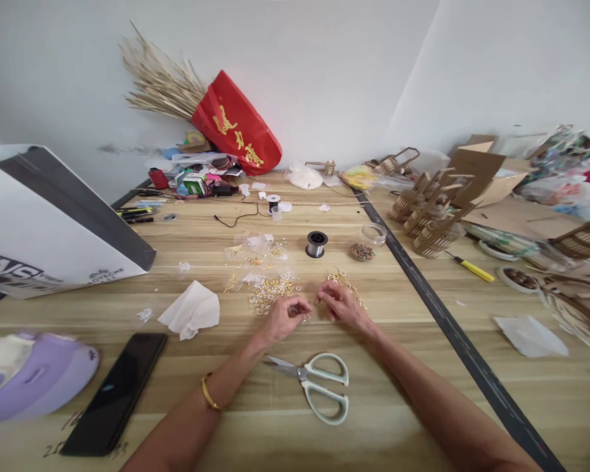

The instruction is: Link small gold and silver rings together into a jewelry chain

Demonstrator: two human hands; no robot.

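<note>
My left hand (286, 317), with a gold bangle (209, 392) on its wrist, is closed in a pinch; a tiny shiny piece shows at its fingertips, too small to name. Just to its right, my right hand (338, 301) has its fingers bent together, and what they hold cannot be made out. Small gold and silver findings (270, 293) lie in a pile behind my left hand. Gold rings and chain pieces (347, 283) lie behind my right hand. White-handled scissors (302, 373) rest below both hands, blades pointing left. A wire spool (316, 244) stands behind the hands.
On the left are a white cloth (193, 311), a black phone (115, 393), a purple object (42, 377) and a large box (54, 223). A bead dish (362, 252), a yellow-handled tool (472, 267) and small woven baskets (423, 219) stand or lie on the right.
</note>
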